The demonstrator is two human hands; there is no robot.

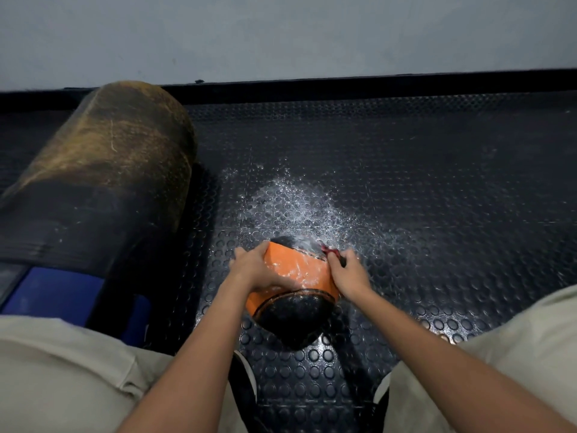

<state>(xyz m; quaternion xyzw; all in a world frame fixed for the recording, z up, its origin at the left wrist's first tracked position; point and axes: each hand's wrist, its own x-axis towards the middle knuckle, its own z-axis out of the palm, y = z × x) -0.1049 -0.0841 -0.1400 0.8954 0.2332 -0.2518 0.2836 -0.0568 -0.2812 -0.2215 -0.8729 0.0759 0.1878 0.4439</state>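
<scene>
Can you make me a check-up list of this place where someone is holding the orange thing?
Surface: black studded floor mat, sprinkled with white specks beyond the hands.
Job's things: orange drum with black ends, tilted on its side; small red tool at its far end.
Clutter: nothing seen.
Fingers: left hand grips the drum's side; right hand holds the red tool.
Cables: nothing seen.
Surroundings: big rolled mat at left, blue object by its near end, grey wall behind.

Ball [299, 270] on mat [437, 182]; left hand [256, 271] on it, right hand [348, 273] w/ tool [330, 252] at its right; powder [296, 201] behind; roll [103, 170] left.
</scene>
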